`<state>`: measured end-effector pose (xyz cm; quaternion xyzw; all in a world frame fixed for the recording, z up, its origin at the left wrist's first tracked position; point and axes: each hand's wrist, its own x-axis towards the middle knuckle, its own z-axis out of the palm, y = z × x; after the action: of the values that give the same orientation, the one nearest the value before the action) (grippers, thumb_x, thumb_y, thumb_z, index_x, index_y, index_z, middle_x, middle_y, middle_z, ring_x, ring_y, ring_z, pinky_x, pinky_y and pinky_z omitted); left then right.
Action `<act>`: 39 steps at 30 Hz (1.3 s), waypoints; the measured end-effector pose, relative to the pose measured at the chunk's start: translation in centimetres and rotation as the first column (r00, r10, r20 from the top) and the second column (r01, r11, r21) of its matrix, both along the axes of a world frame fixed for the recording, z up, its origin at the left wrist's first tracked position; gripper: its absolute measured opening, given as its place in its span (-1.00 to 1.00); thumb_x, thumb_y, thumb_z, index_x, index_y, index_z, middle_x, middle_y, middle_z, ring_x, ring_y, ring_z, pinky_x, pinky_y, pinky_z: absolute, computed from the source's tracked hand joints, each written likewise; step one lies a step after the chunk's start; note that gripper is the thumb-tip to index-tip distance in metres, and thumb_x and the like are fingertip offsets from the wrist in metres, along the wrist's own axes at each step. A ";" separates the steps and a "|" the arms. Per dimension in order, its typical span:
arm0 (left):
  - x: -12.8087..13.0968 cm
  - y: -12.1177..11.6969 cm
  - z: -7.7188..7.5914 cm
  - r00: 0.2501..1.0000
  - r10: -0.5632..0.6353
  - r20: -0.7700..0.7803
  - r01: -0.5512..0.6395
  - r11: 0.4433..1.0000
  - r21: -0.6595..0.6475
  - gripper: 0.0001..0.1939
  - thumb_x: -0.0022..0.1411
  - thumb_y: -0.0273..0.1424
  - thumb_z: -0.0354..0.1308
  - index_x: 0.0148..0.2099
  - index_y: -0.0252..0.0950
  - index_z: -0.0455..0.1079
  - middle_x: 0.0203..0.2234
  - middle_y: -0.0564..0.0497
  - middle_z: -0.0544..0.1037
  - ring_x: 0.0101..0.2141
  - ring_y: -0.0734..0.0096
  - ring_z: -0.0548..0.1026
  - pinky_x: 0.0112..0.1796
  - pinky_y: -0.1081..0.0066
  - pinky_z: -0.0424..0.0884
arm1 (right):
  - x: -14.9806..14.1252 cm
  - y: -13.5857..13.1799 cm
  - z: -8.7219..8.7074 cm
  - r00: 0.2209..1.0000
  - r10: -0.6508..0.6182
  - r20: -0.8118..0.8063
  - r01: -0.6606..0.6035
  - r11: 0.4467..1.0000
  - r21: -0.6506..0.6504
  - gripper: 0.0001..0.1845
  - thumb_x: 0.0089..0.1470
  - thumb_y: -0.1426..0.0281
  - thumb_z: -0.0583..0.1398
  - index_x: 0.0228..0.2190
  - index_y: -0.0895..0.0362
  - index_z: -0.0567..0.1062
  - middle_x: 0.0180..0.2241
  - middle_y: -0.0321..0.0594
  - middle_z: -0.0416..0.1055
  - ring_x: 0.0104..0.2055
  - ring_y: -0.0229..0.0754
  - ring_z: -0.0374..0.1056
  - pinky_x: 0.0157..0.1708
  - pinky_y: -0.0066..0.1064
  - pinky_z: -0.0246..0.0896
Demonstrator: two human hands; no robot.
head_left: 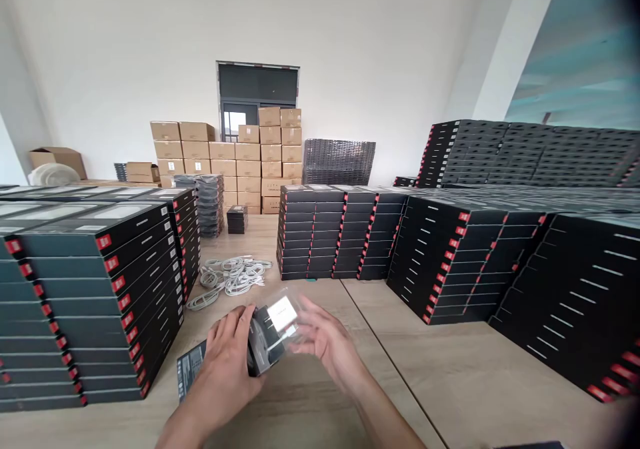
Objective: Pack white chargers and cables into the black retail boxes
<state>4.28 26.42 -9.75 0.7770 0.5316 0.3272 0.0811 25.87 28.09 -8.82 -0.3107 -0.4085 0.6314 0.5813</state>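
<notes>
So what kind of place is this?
Probably a packing room or warehouse: stacks of black retail boxes, brown cartons by the wall, and loose white cables on the table.

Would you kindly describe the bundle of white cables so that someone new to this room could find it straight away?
Start at the wooden table, between the tall stack of black boxes on the left and the lower stack in the middle. The white cables lie loose on the bare wood there, just beyond the left hand. They are the only pale, tangled, unboxed thing among dark, square cartons.
</notes>
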 end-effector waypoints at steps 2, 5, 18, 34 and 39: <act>0.0 -0.1 0.4 0.990 -0.047 0.131 0.051 0.998 -0.033 -0.05 -0.11 -0.45 0.23 0.34 -0.14 -0.04 0.16 -0.13 0.25 0.16 0.01 0.18 0.16 0.07 0.03 | 0.0 0.0 0.2 0.990 0.090 -0.107 -0.091 0.996 -0.011 -0.44 0.00 0.17 0.26 0.04 0.10 0.44 -0.18 -0.11 0.52 -0.22 -0.08 0.46 -0.25 -0.22 0.42; 0.0 -0.4 1.1 0.939 -0.139 0.313 0.164 0.985 -0.057 -0.03 -0.15 -0.48 0.27 0.32 -0.08 0.00 0.16 -0.09 0.24 0.18 0.02 0.16 0.18 0.09 0.05 | -0.3 -0.2 -0.3 0.996 0.078 -0.047 -0.079 0.997 -0.015 -0.54 -0.03 0.28 0.33 -0.06 0.09 0.48 -0.26 -0.16 0.55 -0.32 -0.18 0.46 -0.35 -0.37 0.38; 3.2 -2.1 1.2 0.745 -0.194 0.638 0.254 0.967 -0.003 0.22 -0.14 -0.51 0.32 0.39 -0.11 -0.41 0.32 -0.12 -0.10 0.31 0.05 -0.05 0.27 0.08 -0.05 | -0.5 -0.1 8.0 0.688 -0.161 0.708 -0.205 0.892 0.403 -0.58 0.17 0.23 0.14 0.06 -0.02 0.43 -0.04 -0.20 0.50 0.02 0.02 0.37 0.06 -0.11 0.26; 0.6 -1.2 1.4 0.827 -0.362 0.430 0.236 0.918 0.318 -0.29 0.20 -0.48 0.12 0.33 -0.06 -0.03 0.38 -0.08 -0.28 0.34 0.02 -0.13 0.26 -0.02 -0.02 | -1.9 0.4 7.3 0.647 -0.099 0.756 -0.325 0.861 0.391 -0.60 0.23 0.11 0.09 -0.01 -0.01 0.50 0.08 -0.18 0.42 0.16 0.00 0.27 0.22 -0.05 0.02; 1.6 -0.2 0.3 0.733 -0.292 0.615 0.167 0.953 0.253 -0.45 0.18 -0.55 0.10 0.16 -0.11 0.06 0.31 -0.19 -0.03 0.28 0.12 0.09 0.18 0.02 0.19 | -1.3 0.7 3.7 0.828 -0.231 0.510 0.001 0.911 0.412 -0.56 0.19 0.05 0.10 0.01 -0.02 0.41 0.02 -0.10 0.46 0.02 0.00 0.40 -0.01 -0.12 0.34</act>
<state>5.88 26.26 -9.40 0.6803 0.3388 0.6086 0.2279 24.58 28.81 -5.10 -0.3793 -0.6562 0.3828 0.5282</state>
